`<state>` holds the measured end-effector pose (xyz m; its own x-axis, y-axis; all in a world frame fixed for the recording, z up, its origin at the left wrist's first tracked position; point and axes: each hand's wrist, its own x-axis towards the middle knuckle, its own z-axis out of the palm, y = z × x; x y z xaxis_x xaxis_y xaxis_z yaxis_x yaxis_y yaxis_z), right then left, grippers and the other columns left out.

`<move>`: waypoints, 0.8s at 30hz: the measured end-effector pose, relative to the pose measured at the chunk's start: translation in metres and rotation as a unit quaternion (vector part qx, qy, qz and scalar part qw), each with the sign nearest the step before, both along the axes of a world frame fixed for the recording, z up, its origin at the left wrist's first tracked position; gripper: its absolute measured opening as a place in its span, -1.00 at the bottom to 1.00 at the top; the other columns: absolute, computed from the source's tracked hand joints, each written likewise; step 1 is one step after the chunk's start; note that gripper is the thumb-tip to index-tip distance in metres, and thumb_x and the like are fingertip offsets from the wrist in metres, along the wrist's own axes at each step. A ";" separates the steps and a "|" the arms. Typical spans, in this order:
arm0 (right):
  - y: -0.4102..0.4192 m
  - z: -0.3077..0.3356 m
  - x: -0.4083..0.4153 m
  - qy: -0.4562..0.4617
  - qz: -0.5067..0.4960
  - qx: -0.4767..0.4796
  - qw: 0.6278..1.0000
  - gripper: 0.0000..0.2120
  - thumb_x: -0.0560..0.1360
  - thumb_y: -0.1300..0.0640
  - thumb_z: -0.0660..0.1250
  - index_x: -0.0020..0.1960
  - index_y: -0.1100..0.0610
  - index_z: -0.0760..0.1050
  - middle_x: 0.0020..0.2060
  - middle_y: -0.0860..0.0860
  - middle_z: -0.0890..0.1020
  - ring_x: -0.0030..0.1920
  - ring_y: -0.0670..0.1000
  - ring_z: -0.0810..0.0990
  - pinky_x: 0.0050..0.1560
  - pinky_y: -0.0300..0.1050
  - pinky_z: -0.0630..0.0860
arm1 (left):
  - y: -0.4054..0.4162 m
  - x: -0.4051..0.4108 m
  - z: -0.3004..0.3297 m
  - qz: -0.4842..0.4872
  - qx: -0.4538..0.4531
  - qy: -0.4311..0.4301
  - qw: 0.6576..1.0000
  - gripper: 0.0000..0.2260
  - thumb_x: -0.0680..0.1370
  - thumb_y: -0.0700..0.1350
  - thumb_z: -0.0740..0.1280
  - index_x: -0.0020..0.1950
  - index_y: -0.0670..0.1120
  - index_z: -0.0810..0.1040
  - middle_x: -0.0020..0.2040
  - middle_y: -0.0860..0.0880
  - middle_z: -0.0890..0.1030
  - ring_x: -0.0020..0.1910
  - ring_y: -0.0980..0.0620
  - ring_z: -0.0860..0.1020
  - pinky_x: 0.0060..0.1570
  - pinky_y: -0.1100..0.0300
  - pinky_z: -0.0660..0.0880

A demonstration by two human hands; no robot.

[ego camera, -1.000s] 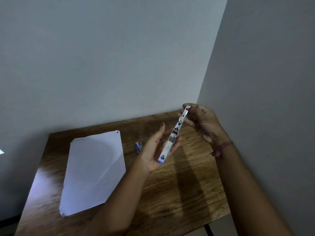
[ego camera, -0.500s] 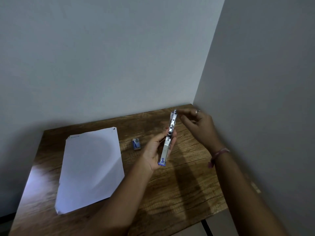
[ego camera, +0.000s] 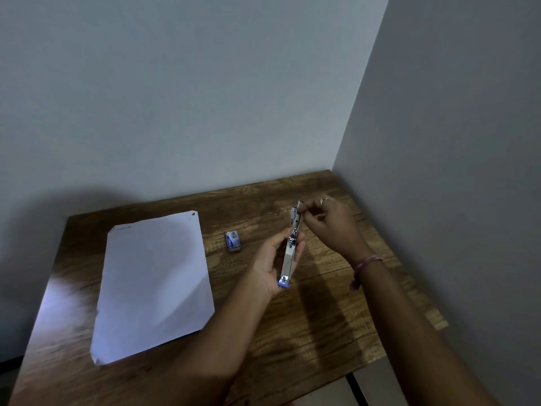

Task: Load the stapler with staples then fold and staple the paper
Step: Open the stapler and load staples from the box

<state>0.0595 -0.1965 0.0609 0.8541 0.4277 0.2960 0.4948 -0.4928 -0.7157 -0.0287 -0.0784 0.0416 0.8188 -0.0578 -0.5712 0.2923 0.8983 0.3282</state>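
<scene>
The left hand [ego camera: 270, 259] has its fingers curled round the lower half of a metal stapler [ego camera: 289, 247] held above the wooden worktop [ego camera: 307, 323], its blue end toward the camera, while the right hand [ego camera: 328, 224] pinches the stapler's far tip between thumb and fingertips. A small staple box [ego camera: 233, 241] lies on the worktop just left of the hands. Further left, apart from the box, a white sheet of paper [ego camera: 152, 282] lies flat.

A single head-worn wide-angle view is given, aimed forward and down from above the brown wooden table [ego camera: 322, 332], toward a grey-walled corner [ego camera: 345, 112].
</scene>
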 end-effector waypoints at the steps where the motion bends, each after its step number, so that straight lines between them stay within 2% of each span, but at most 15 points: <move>1: 0.001 -0.004 -0.001 0.005 -0.001 -0.003 1.000 -0.89 0.45 0.24 0.35 -0.10 0.08 0.61 -0.13 -0.06 0.61 -0.15 -0.17 0.60 -0.14 -0.41 0.44 | 0.001 0.001 -0.002 0.004 0.000 0.006 1.000 -0.80 0.49 -0.23 0.38 -0.26 -0.33 0.67 -0.28 -0.19 0.68 -0.37 0.00 0.67 -0.32 0.21 0.62; 6: 0.006 -0.020 -0.008 0.012 0.005 0.006 1.000 -0.92 0.42 0.25 0.40 -0.09 0.15 0.62 -0.10 -0.05 0.55 -0.12 -0.20 0.57 -0.10 -0.46 0.43 | 0.002 0.004 -0.012 0.021 -0.004 0.034 0.999 -0.86 0.49 -0.24 0.39 -0.13 -0.34 0.60 -0.32 -0.20 0.67 -0.39 -0.02 0.66 -0.37 0.20 0.63; 10: 0.008 -0.021 -0.013 0.026 0.008 0.012 1.000 -0.94 0.40 0.22 0.41 -0.13 0.12 0.59 -0.09 -0.03 0.58 -0.06 -0.12 0.57 -0.03 -0.23 0.53 | 0.002 0.006 -0.019 0.035 -0.006 0.056 0.998 -0.85 0.50 -0.23 0.38 -0.10 -0.34 0.59 -0.33 -0.21 0.66 -0.40 -0.05 0.66 -0.42 0.20 0.62; 14: 0.010 -0.023 -0.027 -0.026 0.059 0.003 0.998 -0.90 0.41 0.26 0.41 -0.09 0.13 0.60 -0.13 -0.04 0.64 -0.10 -0.16 0.58 -0.02 -0.25 0.53 | 0.008 0.011 -0.023 0.046 0.015 0.067 0.997 -0.84 0.53 -0.17 0.34 -0.04 -0.27 0.59 -0.37 -0.13 0.64 -0.46 0.01 0.62 -0.52 0.27 0.55; 19: 0.003 -0.034 -0.034 -0.174 0.085 -0.086 0.977 -0.85 0.42 0.20 0.42 -0.01 0.15 0.63 -0.04 0.00 0.68 0.03 0.03 0.59 0.08 -0.07 0.46 | 0.014 0.017 -0.024 0.043 0.029 0.051 0.997 -0.82 0.54 -0.14 0.33 -0.14 -0.24 0.61 -0.39 -0.09 0.64 -0.49 0.05 0.60 -0.51 0.30 0.54; 21: -0.001 -0.036 -0.034 -0.177 0.102 -0.088 0.975 -0.78 0.45 0.17 0.37 0.09 0.12 0.61 0.00 -0.03 0.67 0.04 0.01 0.58 0.06 -0.09 0.45 | 0.016 0.017 -0.026 0.036 0.031 0.040 0.998 -0.83 0.54 -0.14 0.33 -0.14 -0.23 0.62 -0.38 -0.09 0.64 -0.47 0.05 0.61 -0.50 0.29 0.55; 24: -0.006 -0.030 -0.027 -0.139 0.080 -0.024 0.987 -0.75 0.50 0.16 0.26 0.14 0.05 0.58 0.01 -0.11 0.62 0.03 -0.05 0.55 0.04 -0.01 0.49 | 0.019 0.019 -0.029 0.037 -0.016 0.010 0.999 -0.86 0.53 -0.20 0.32 -0.10 -0.29 0.59 -0.34 -0.15 0.65 -0.44 0.03 0.63 -0.49 0.27 0.56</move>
<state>0.0323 -0.2027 0.0305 0.6627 0.5699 0.4858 0.7433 -0.4217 -0.5193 -0.0095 -0.0593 0.0124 0.8095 -0.0160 -0.5868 0.2308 0.9278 0.2932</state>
